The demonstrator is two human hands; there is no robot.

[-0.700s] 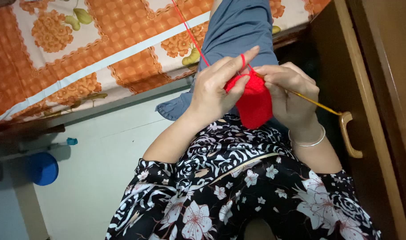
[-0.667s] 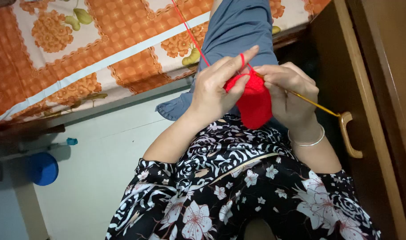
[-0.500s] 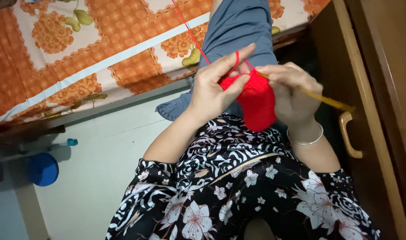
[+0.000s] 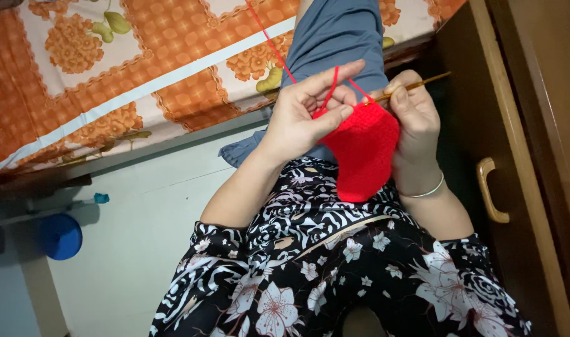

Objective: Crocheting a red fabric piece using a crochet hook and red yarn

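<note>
My left hand [image 4: 300, 115] pinches the upper left edge of a red crocheted piece [image 4: 363, 153], and the red yarn strand [image 4: 269, 40] runs over its raised forefinger toward the bed. My right hand [image 4: 413, 122] grips a thin golden-brown crochet hook [image 4: 422, 81] at the piece's top right edge; the hook's handle points up and to the right. The red piece hangs between both hands above my lap. A silver bangle [image 4: 425, 192] sits on my right wrist.
A bed with an orange and white patterned sheet [image 4: 122, 68] lies ahead, my leg in grey-blue trousers [image 4: 338, 37] stretched on it. A wooden cabinet door with a curved handle [image 4: 487, 190] stands close on the right. A blue round object [image 4: 60, 236] sits on the pale floor at left.
My right hand has swung the hook so its handle now points up and to the right instead of down toward the cabinet handle. The red piece shifted slightly upward.
</note>
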